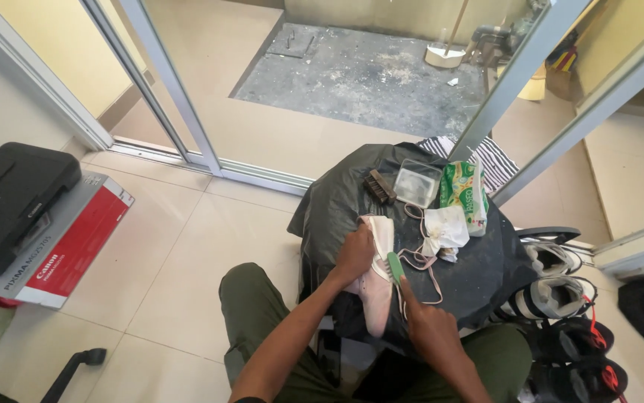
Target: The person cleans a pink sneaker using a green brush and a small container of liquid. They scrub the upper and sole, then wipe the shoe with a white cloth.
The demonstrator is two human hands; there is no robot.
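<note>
A pale pink shoe (pixel 376 280) is pinned to the black-covered desk (pixel 478 272) by the closed left hand (pixel 355 254), while a green-handled brush (pixel 395 266) is gripped in the right hand (pixel 430 328); the loose laces (pixel 420 261) could likely be snagged by brushing.

A round table draped in black plastic (pixel 337 201) is sitting crowded along its far edge: a dark bristle brush (pixel 380 186), a clear plastic tub (pixel 417 182), a green wipes packet (pixel 464 192) and a crumpled white cloth (pixel 445 227) are blocking reach there. Its left portion is lying open. Black-and-white sneakers (pixel 553 295) are crowding the floor to the right.
</note>
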